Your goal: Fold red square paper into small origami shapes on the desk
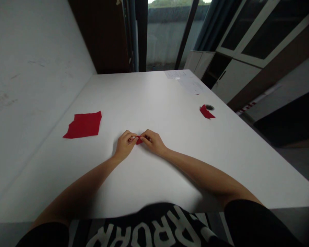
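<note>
A small piece of red paper point(139, 140) is pinched between my two hands, low over the middle of the white table. My left hand point(125, 144) grips its left side between thumb and fingertips. From the other side, my right hand point(152, 141) holds it in a similar pinch. The fingers partly cover the piece, so its full shape is hidden. Farther left lies a larger red sheet point(85, 125) with uneven edges, flat on the table and apart from my hands.
On the right, a small red scrap point(206, 112) lies against a round grommet point(209, 107) in the table point(154, 99). Printed papers point(187, 82) rest near the far right edge. A white wall point(36, 68) borders the left side, and cabinets point(237, 77) stand beyond the right edge.
</note>
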Demonstrator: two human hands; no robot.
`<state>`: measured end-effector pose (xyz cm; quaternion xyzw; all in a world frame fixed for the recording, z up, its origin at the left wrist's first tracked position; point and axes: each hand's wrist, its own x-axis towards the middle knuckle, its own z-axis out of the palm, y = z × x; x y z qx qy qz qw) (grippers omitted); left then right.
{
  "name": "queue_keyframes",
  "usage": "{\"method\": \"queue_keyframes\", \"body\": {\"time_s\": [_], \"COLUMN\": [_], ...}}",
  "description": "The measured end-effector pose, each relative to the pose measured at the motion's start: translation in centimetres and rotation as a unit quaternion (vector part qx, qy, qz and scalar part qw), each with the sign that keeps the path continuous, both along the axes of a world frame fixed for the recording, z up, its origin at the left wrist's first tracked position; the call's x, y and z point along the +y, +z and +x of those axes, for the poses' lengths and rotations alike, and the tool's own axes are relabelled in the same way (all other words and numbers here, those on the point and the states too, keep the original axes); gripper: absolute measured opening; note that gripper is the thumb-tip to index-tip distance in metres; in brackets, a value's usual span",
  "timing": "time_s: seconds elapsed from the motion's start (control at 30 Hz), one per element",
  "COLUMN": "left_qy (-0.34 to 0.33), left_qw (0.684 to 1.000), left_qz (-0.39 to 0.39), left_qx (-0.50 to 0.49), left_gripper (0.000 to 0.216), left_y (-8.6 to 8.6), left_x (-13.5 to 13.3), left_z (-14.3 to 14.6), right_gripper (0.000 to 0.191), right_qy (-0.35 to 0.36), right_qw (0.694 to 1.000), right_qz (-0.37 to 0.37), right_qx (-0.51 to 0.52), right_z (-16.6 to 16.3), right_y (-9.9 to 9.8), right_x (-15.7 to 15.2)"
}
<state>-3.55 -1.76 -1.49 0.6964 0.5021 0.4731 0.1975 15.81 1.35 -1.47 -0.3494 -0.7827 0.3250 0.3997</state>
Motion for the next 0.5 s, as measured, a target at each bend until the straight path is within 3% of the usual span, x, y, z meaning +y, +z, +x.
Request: {"method": "queue_keyframes", "body": {"time_s": [0.23, 0.5], "left_qy": [-0.026, -0.021], "left_qw": [1.000, 1.000], "left_qz": [-0.004, -0.003], "left_qx": [0.001, -0.003], "left_gripper": [0.009, 0.008], "left_y": [0.13, 0.15], "left_x": [-0.07, -0.12], "left_z": [-0.05, 0.18], "right_gripper": [0.008, 0.010], "right_qy": [0.001, -0.004], "right_qw": [1.000, 0.996], "right_qz": [0.011, 0.081], "right_qx": [-0.002, -0.031], "right_z": [-0.02, 0.14], "right_y": [-0.16, 0.40], "right_x": [-0.05, 0.03]}}
